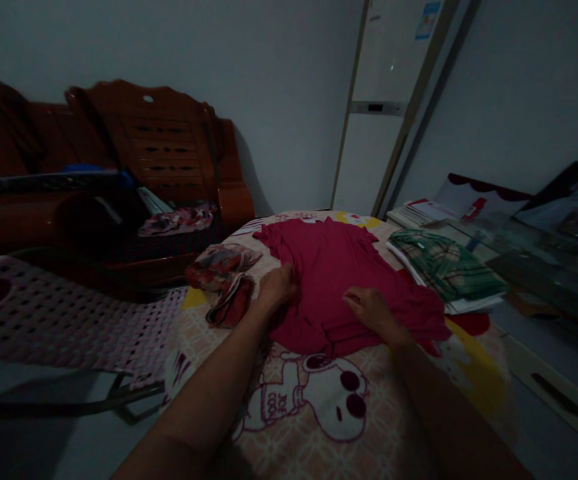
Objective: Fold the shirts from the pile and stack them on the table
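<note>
A crumpled, dark pink long-sleeved shirt (pixel 326 267) lies spread over the round table. At its left edge, my left hand (pixel 277 288) is closed on the cloth, where folds gather beside the fingers. My right hand (pixel 369 308) is over the shirt's lower right part, its fingers curled together; whether any fabric is pinched in them is hidden. Just left of my left hand lies a folded patterned cloth (pixel 223 277) in red and beige. Under everything is a pale tablecloth (pixel 289 440) printed with a cartoon dog.
On the right, a green plaid folded garment (pixel 443 263) rests on papers beside a glass-topped cabinet (pixel 533 260). A woven pink chair (pixel 93 327) stands at the left. Behind are a wooden sofa (pixel 163 143) and a tall white air conditioner (pixel 376 133).
</note>
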The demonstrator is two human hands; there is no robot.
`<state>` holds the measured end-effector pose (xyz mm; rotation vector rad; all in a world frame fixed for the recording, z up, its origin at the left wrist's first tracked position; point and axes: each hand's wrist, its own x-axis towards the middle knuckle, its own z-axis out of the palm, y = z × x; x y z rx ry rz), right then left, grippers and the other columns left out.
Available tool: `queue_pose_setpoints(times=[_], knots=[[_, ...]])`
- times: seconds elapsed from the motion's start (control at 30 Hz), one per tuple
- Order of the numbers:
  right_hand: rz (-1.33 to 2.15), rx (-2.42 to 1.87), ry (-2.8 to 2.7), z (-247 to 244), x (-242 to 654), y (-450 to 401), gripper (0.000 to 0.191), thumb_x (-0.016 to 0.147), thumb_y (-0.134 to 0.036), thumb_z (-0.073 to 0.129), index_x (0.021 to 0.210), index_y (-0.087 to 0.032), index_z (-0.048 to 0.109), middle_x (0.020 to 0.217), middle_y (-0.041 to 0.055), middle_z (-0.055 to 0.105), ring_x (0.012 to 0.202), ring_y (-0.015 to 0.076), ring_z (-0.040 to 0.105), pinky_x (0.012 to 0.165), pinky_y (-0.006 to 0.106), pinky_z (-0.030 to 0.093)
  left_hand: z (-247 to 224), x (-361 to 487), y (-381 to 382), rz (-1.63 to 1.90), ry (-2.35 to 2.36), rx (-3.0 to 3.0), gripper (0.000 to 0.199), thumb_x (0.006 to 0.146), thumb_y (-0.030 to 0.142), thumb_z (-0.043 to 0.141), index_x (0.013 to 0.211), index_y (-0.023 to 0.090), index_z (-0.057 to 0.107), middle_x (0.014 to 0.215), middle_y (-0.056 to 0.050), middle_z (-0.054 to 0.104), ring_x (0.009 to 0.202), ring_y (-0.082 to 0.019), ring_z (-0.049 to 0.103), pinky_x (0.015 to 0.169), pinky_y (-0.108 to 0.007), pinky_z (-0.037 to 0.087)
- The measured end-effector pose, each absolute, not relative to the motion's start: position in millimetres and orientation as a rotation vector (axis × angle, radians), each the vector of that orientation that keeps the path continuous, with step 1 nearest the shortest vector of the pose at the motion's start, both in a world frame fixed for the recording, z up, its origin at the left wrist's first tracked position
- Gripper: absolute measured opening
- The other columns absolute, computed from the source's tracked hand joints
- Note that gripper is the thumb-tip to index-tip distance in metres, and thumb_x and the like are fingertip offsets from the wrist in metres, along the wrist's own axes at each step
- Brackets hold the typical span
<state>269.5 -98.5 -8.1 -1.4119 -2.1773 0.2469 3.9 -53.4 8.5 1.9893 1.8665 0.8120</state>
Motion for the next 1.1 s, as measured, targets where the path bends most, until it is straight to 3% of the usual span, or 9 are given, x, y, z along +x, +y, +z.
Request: queue_pose_setpoints(times=[0.27,0.37,0.53,0.73,0.87,1.1], knots=[[0.371,-1.434,-2.155,-13,277,-97,0.017,0.085,-0.028,0.056,0.078,-0.021,0.071,0.078,0.0054,0.074,0.071,0.0188,0.066,0.065,0.026,0.041,17,-69,-43,0.949,2.075,1.737,0.02,0.053,0.014,0.073,0.069,0.021,0.063,0.073,-0.006,0.066,0.09,-0.03,0.063,0.075,-0.028,0.043],[0.345,-1.455,-2.166,-15,276,-96,0.016,0.084,-0.028,0.057,0.079,-0.022,0.072,0.078,0.0052,0.074,0.071,0.0189,0.066,0.064,0.026,0.04,21,-73,-44,1.099,1.99,1.609,0.022,0.049,0.009,0.073,0.063,0.021,0.061,0.073,-0.006,0.066,0.091,-0.029,0.061,0.073,-0.027,0.042],[0.308,-1.483,-2.155,-15,275,-96,0.016,0.083,-0.028,0.058,0.079,-0.023,0.072,0.078,0.0048,0.074,0.071,0.0188,0.066,0.064,0.026,0.04,28,-41,-51,1.338,1.583,1.722,0.02,0.056,0.008,0.066,0.071,0.02,0.069,0.077,-0.005,0.068,0.083,-0.023,0.059,0.074,-0.026,0.043],[0.348,-1.461,-2.157,-14,276,-97,0.016,0.084,-0.028,0.058,0.081,-0.022,0.073,0.079,0.0054,0.074,0.072,0.0188,0.066,0.065,0.026,0.04,22,11,-72,0.751,0.952,2.088,0.008,0.067,0.022,0.069,0.072,0.02,0.074,0.07,-0.002,0.07,0.064,-0.016,0.058,0.063,-0.023,0.04],[0.361,-1.469,-2.141,-16,276,-96,0.015,0.083,-0.027,0.059,0.081,-0.022,0.073,0.08,0.0058,0.074,0.073,0.0191,0.066,0.066,0.026,0.042,23,15,-79,0.495,0.776,2.053,0.014,0.069,0.034,0.073,0.074,0.02,0.074,0.065,0.0,0.067,0.06,-0.014,0.056,0.056,-0.021,0.037],[0.527,-1.413,-1.961,4,279,-93,0.013,0.076,-0.023,0.058,0.071,-0.02,0.07,0.066,0.0012,0.07,0.063,0.0158,0.062,0.06,0.024,0.042,29,6,-74,0.413,0.7,2.017,0.018,0.059,0.033,0.08,0.061,0.019,0.069,0.059,0.0,0.065,0.053,-0.013,0.054,0.053,-0.021,0.036]])
